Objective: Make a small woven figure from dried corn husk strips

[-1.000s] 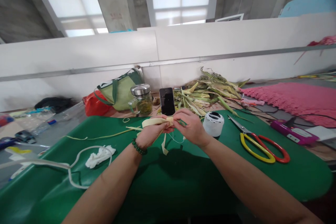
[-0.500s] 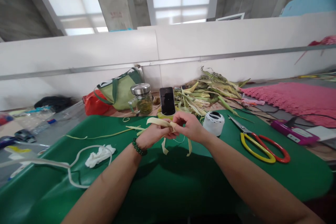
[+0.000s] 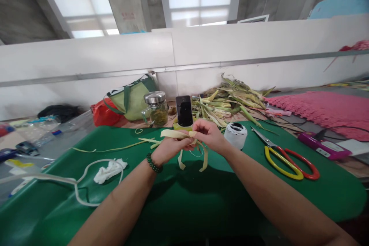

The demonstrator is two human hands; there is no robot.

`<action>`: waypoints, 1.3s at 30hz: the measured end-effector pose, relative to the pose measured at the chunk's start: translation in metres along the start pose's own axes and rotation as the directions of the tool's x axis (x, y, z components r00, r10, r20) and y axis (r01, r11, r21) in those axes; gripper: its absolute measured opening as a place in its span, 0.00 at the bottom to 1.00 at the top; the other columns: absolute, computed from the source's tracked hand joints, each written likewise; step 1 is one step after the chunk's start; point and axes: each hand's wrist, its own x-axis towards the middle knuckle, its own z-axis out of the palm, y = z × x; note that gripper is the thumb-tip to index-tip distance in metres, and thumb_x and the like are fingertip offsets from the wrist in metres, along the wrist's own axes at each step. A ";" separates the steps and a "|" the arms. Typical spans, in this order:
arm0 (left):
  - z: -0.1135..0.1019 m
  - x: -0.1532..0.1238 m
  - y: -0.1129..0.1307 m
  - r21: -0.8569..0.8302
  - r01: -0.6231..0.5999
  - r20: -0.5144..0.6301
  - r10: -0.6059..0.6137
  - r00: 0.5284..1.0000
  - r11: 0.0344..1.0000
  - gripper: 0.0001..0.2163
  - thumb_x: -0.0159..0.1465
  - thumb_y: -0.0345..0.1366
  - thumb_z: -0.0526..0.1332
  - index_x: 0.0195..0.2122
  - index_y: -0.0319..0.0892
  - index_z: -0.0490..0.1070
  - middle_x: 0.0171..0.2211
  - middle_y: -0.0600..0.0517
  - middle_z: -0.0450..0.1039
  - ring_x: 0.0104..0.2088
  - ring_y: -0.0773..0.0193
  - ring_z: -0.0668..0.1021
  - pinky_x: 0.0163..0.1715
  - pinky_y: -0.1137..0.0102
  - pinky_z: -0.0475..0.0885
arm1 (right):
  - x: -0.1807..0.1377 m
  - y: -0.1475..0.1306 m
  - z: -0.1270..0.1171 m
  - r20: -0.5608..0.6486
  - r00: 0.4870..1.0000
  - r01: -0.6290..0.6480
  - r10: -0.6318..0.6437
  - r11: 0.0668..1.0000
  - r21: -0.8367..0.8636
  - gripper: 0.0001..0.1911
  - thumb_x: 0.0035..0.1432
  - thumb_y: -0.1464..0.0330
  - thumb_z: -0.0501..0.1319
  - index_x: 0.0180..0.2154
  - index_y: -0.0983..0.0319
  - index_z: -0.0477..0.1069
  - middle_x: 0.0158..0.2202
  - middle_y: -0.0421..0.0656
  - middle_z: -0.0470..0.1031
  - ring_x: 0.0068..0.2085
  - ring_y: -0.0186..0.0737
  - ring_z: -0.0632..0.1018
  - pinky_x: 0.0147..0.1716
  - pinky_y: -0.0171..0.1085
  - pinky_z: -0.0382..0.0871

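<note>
My left hand (image 3: 172, 150), with a green bead bracelet (image 3: 154, 163) at the wrist, is closed on pale corn husk strips (image 3: 172, 133). One strip sticks out to the left over the hand. Two husk ends dangle below, and a thin thread hangs between them. My right hand (image 3: 210, 135) pinches the same husk with thumb and forefinger, touching the left fingers. Just how the strips cross there is hidden by the fingers. A phone (image 3: 183, 110) stands upright right behind the hands.
On the green mat (image 3: 198, 211) lie scissors (image 3: 284, 159) with red and yellow handles, a white spool-like roll (image 3: 235, 137), a white cable (image 3: 82, 178) and crumpled tissue (image 3: 110, 171). Behind stand a glass jar mug (image 3: 157, 111), a green bag (image 3: 134, 100) and a heap of corn husks (image 3: 236, 96).
My right fingers have shifted slightly and pinch the husk a little higher. The right dangling husk end has swung left and now curves.
</note>
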 end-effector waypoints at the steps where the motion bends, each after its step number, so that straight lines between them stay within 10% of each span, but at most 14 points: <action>1: 0.000 -0.001 0.002 0.007 0.004 -0.026 -0.004 1.000 1.000 0.08 0.52 0.36 0.66 0.33 0.39 0.75 0.29 0.51 0.78 0.29 0.62 0.79 0.34 0.68 0.75 | 0.000 -0.001 -0.001 0.000 1.000 -0.004 0.004 1.000 0.014 0.07 0.48 0.66 0.62 0.26 0.61 0.65 0.22 0.36 0.65 0.21 0.29 0.68 0.20 0.31 0.62; 11: 0.001 -0.001 0.007 0.065 -0.034 -0.082 0.040 0.996 0.997 0.08 0.53 0.36 0.61 0.34 0.39 0.72 0.28 0.52 0.75 0.31 0.63 0.77 0.32 0.70 0.74 | 0.003 -0.001 -0.006 -0.061 0.997 -0.042 0.041 0.999 -0.017 0.06 0.46 0.66 0.61 0.24 0.62 0.68 0.20 0.37 0.67 0.20 0.30 0.68 0.20 0.32 0.62; 23: 0.002 -0.001 0.009 0.127 -0.017 -0.239 0.048 0.970 0.992 0.06 0.53 0.37 0.61 0.29 0.39 0.70 0.23 0.55 0.72 0.25 0.67 0.75 0.27 0.74 0.72 | -0.004 -0.004 -0.002 0.068 0.938 0.341 -0.339 0.875 -0.344 0.06 0.52 0.70 0.58 0.24 0.62 0.68 0.31 0.44 0.69 0.32 0.36 0.71 0.29 0.34 0.67; 32: -0.002 0.003 0.000 0.246 -0.127 -0.149 0.167 0.975 0.961 0.09 0.53 0.40 0.62 0.30 0.39 0.71 0.23 0.54 0.72 0.25 0.66 0.74 0.26 0.73 0.70 | 0.003 0.000 -0.003 -0.009 0.985 -0.173 0.174 0.985 0.014 0.10 0.45 0.63 0.66 0.27 0.62 0.70 0.20 0.37 0.70 0.22 0.31 0.71 0.22 0.32 0.65; 39: -0.003 0.001 -0.004 0.211 -0.189 0.043 0.184 0.982 0.959 0.08 0.54 0.38 0.63 0.31 0.39 0.71 0.25 0.54 0.71 0.26 0.69 0.72 0.27 0.75 0.68 | 0.007 -0.006 -0.014 0.188 0.829 -0.558 0.527 0.761 0.331 0.07 0.39 0.71 0.64 0.16 0.64 0.67 0.11 0.33 0.62 0.13 0.24 0.63 0.13 0.26 0.58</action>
